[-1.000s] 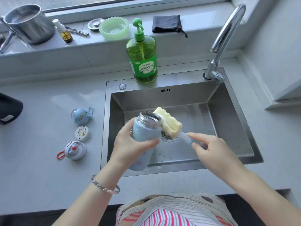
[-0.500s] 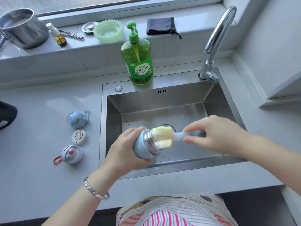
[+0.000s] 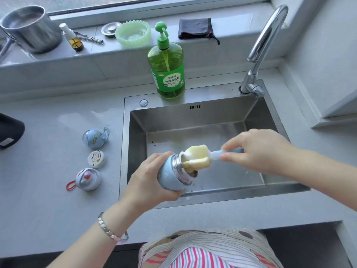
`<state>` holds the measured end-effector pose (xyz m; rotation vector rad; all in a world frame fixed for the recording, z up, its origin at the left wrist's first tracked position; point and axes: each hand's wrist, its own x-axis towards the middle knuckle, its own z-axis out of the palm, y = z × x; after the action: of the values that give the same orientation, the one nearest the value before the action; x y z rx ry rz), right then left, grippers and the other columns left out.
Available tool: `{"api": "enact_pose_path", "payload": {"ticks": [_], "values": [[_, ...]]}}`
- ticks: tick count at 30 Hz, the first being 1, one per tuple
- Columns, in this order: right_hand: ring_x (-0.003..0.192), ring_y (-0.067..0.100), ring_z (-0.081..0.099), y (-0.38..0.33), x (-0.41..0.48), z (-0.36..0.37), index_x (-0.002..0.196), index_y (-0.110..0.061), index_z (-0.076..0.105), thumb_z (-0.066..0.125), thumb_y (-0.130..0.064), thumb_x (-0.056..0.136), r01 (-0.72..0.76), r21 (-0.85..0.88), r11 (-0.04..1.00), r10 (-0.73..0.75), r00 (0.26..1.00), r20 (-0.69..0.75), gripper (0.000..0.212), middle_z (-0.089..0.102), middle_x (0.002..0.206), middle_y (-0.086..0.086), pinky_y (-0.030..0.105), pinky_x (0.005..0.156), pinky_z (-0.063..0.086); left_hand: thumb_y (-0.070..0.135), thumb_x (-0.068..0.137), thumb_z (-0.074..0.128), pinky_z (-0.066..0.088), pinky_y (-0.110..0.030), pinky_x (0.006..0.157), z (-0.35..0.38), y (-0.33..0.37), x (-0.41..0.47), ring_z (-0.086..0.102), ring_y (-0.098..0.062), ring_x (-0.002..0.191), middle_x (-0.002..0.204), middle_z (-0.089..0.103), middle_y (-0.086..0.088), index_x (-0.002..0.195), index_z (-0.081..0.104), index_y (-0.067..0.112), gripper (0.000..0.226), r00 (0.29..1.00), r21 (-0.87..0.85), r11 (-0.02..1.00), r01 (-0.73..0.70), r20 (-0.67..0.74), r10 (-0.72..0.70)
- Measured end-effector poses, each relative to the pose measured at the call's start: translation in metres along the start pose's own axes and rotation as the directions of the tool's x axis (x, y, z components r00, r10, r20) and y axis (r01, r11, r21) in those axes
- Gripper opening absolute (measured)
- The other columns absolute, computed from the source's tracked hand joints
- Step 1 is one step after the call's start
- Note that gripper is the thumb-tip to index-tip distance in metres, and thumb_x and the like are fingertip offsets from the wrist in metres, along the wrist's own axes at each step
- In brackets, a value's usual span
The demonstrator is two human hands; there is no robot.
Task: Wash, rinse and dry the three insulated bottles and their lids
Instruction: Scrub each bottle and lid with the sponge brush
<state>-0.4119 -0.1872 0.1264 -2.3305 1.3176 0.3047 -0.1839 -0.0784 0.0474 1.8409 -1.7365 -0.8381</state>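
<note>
Head view looks down on a steel sink (image 3: 193,117) set in a grey counter (image 3: 48,190). The left hand (image 3: 146,186) is wrapped round a light blue insulated bottle (image 3: 168,176), held tilted over the front of the basin with its steel mouth turned to the right. The right hand (image 3: 258,149) pinches the blue handle of a sponge brush (image 3: 195,158) between thumb and fingers; the yellow foam head sits at the bottle's mouth, partly inside it, with white suds on it. On the counter left of the sink three lids lie in a column: a blue lid (image 3: 95,138) at the back, a white lid (image 3: 97,159) in the middle, and a grey lid (image 3: 87,178) with a red loop nearest. A green soap bottle (image 3: 167,74) stands on the sink's back rim, and the faucet (image 3: 264,45) rises at its back right corner. A dark object (image 3: 9,130) at the left edge, cut off by the frame, may be another bottle.
</note>
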Motion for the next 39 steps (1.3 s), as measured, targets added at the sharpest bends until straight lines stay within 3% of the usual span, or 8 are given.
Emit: {"api": "enact_pose_path", "payload": {"ticks": [6, 12, 22, 26, 29, 31, 34, 39], "values": [[0.095, 0.014, 0.056, -0.012, -0.011, -0.002, 0.113, -0.044, 0.058, 0.042, -0.057, 0.088, 0.08, -0.03, 0.996, -0.079, 0.996, 0.032, 0.033, 0.059, 0.088, -0.011, 0.025, 0.073, 0.038, 0.055, 0.04, 0.067, 0.048, -0.026, 0.073, -0.002, -0.002, 0.001, 0.053, -0.001, 0.094, 0.105, 0.051, 0.027, 0.11, 0.047, 0.048, 0.073, 0.998, 0.009, 0.999, 0.042, -0.051, -0.041], [0.085, 0.014, 0.057, -0.006, 0.0, 0.0, 0.097, -0.044, 0.066, 0.05, -0.057, 0.083, -0.099, 0.162, 0.982, 0.083, 0.991, 0.102, 0.025, 0.065, 0.093, -0.012, 0.027, 0.071, 0.045, 0.051, 0.042, 0.071, 0.047, -0.022, 0.072, -0.005, 0.0, 0.003, 0.054, -0.003, 0.094, 0.105, 0.052, 0.026, 0.114, 0.048, 0.045, 0.076, 0.995, 0.008, 1.0, -0.002, -0.098, 0.003], [0.067, 0.01, 0.054, -0.014, -0.003, -0.001, 0.088, -0.04, 0.069, 0.053, -0.057, 0.077, -0.149, 0.298, 0.943, 0.116, 0.985, 0.126, 0.026, 0.056, 0.063, -0.014, 0.028, 0.063, 0.04, 0.052, 0.048, 0.066, 0.049, -0.029, 0.071, -0.001, 0.003, 0.004, 0.055, -0.013, 0.093, 0.105, 0.05, 0.022, 0.116, 0.047, 0.039, 0.072, 0.984, 0.096, 0.99, -0.106, -0.134, 0.119], [0.096, 0.016, 0.058, -0.034, -0.011, 0.018, 0.103, -0.04, 0.065, 0.049, -0.056, 0.085, -0.065, 0.184, 0.981, 0.039, 0.989, 0.14, 0.029, 0.067, 0.101, -0.011, 0.028, 0.078, 0.045, 0.052, 0.049, 0.067, 0.052, -0.038, 0.072, 0.004, 0.007, 0.005, 0.057, -0.016, 0.093, 0.107, 0.049, 0.021, 0.117, 0.047, 0.035, 0.073, 0.977, 0.123, 0.976, -0.181, -0.095, 0.193], [0.076, 0.007, 0.058, -0.035, -0.006, 0.001, 0.092, -0.038, 0.069, 0.053, -0.057, 0.08, -0.025, 0.215, 0.976, 0.004, 0.995, 0.096, 0.028, 0.067, 0.079, -0.014, 0.026, 0.067, 0.045, 0.051, 0.048, 0.067, 0.051, -0.034, 0.074, 0.012, 0.011, -0.003, 0.055, -0.012, 0.095, 0.107, 0.05, 0.022, 0.117, 0.046, 0.038, 0.073, 0.987, 0.07, 0.987, -0.145, -0.061, 0.15], [0.052, 0.002, 0.05, -0.022, -0.003, -0.01, 0.088, -0.033, 0.071, 0.059, -0.041, 0.081, -0.058, 0.343, 0.937, -0.011, 0.98, 0.197, 0.016, 0.063, 0.06, -0.012, 0.023, 0.055, 0.04, 0.05, 0.047, 0.071, 0.046, -0.019, 0.077, 0.009, 0.009, -0.008, 0.052, -0.003, 0.097, 0.108, 0.05, 0.024, 0.115, 0.048, 0.041, 0.072, 0.992, 0.022, 0.995, -0.095, -0.078, 0.096], [0.051, 0.004, 0.054, -0.004, -0.007, -0.021, 0.09, -0.03, 0.071, 0.056, -0.02, 0.082, -0.075, 0.384, 0.92, -0.074, 0.93, 0.36, 0.019, 0.07, 0.073, -0.001, 0.022, 0.057, 0.041, 0.03, 0.046, 0.09, 0.037, -0.002, 0.077, 0.002, 0.0, -0.012, 0.051, 0.007, 0.099, 0.107, 0.055, 0.022, 0.115, 0.055, 0.035, 0.077, 0.99, -0.112, 0.993, 0.021, -0.134, -0.036], [0.037, 0.007, 0.044, 0.001, -0.012, -0.015, 0.077, -0.011, 0.072, 0.063, -0.014, 0.084, -0.125, 0.742, 0.658, 0.032, 0.99, 0.138, 0.011, 0.058, 0.05, -0.002, 0.016, 0.043, 0.041, 0.038, 0.043, 0.084, 0.051, -0.026, 0.081, 0.011, -0.003, -0.019, 0.061, -0.01, 0.096, 0.104, 0.061, 0.014, 0.111, 0.055, 0.048, 0.075, 0.986, -0.311, 0.945, 0.098, -0.096, -0.133]]}}
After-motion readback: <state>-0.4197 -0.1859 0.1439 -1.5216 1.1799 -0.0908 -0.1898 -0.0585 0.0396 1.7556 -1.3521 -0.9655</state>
